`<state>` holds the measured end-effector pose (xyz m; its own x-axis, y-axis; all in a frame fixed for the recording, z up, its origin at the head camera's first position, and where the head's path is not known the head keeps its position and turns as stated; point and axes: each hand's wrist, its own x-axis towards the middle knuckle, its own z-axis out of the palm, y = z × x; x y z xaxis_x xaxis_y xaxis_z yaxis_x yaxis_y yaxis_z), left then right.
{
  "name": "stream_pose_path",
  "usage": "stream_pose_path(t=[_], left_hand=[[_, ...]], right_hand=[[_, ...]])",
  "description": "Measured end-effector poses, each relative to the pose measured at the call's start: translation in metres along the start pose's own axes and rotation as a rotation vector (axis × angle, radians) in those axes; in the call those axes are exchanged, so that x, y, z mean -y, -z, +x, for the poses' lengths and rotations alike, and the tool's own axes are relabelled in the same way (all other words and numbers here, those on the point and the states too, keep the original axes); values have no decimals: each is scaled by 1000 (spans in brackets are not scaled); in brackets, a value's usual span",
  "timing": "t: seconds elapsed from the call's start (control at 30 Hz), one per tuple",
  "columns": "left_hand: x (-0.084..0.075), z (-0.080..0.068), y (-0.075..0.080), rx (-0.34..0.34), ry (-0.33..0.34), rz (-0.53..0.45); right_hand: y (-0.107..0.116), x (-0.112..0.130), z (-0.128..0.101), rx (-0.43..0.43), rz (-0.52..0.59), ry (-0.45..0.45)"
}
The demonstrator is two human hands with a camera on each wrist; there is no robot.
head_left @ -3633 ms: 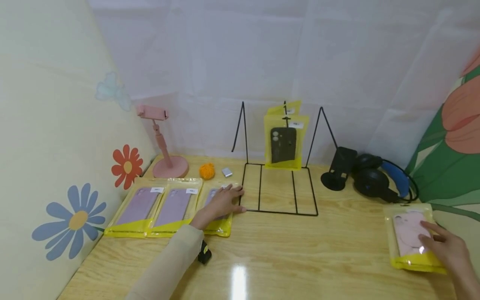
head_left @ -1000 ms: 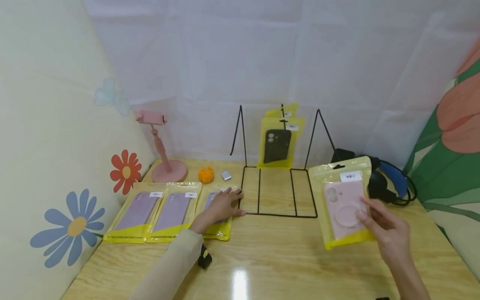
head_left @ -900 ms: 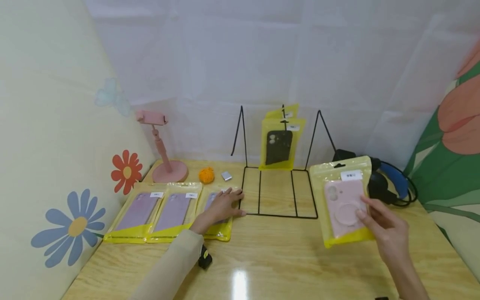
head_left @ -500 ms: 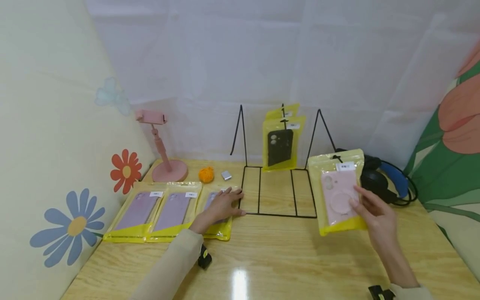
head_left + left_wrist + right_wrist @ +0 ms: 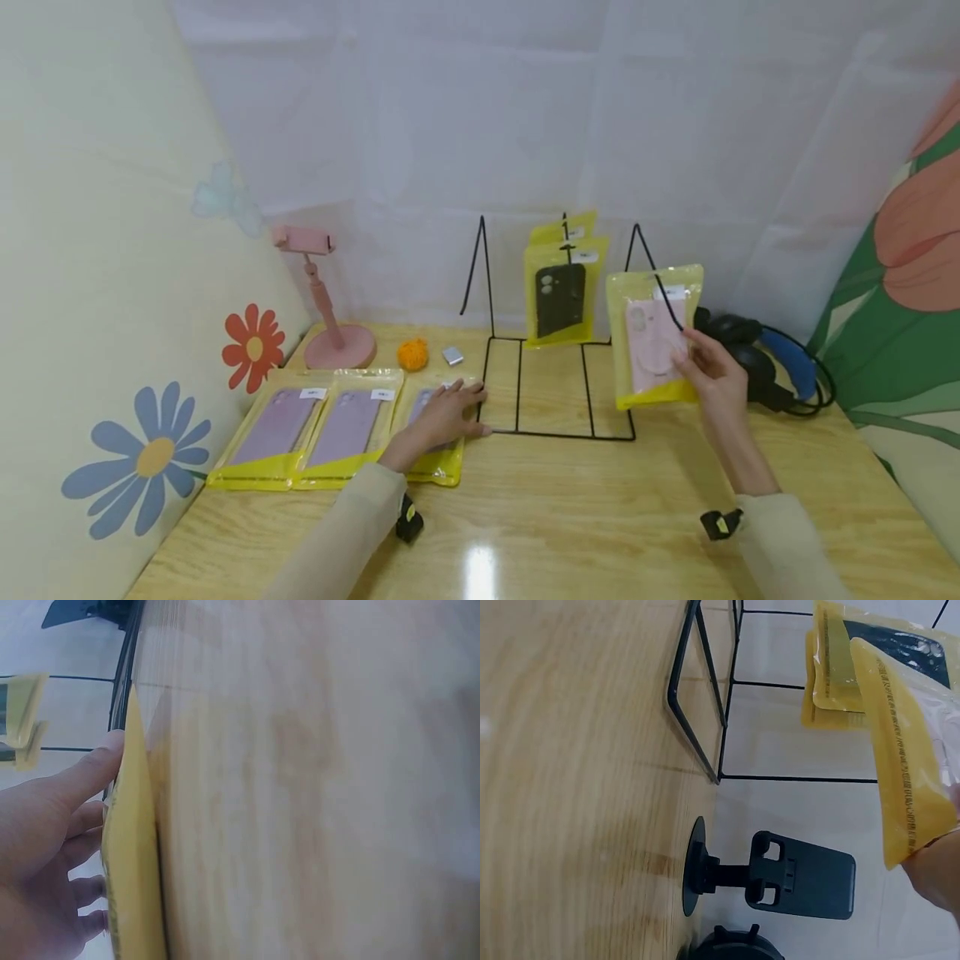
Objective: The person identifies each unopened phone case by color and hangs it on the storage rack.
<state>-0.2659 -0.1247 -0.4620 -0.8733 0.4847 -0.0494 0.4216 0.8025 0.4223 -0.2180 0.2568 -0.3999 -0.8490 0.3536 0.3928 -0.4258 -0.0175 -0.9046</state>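
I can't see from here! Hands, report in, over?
Right hand holds pink case packet up beside wire rack. Left hand flat on purple packet.

obstacle: wire rack (image 5: 555,379), hung packs (image 5: 564,287) mid-desk | free: bare desk (image 5: 570,508) in front

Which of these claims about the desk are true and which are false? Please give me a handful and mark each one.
1. The right hand holds a pink phone case packet up in the air. True.
2. The left hand grips the wire rack. False: it lies flat on a yellow packet on the table.
3. A dark phone case packet hangs on the rack. True.
4. The orange pom-pom sits on the blue headphones. False: it sits on the table beside the pink phone stand.
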Motion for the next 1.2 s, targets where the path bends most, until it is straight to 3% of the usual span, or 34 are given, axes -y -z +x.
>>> stream_pose_path(t=[0.2,0.5,0.73,1.2], left_hand=[[0,-4,-5,9,10,-8],[1,2,-7,-9,-4,-8],[0,4,1,-5,11,1],[0,1,1,13,14,-5]], right_hand=[[-8,-13,16,-7,37,8],[-16,-14,40,-15,77,-75],[-31,-21,58,-64,160,-32],[-31,-26,61,-115,148,-68]])
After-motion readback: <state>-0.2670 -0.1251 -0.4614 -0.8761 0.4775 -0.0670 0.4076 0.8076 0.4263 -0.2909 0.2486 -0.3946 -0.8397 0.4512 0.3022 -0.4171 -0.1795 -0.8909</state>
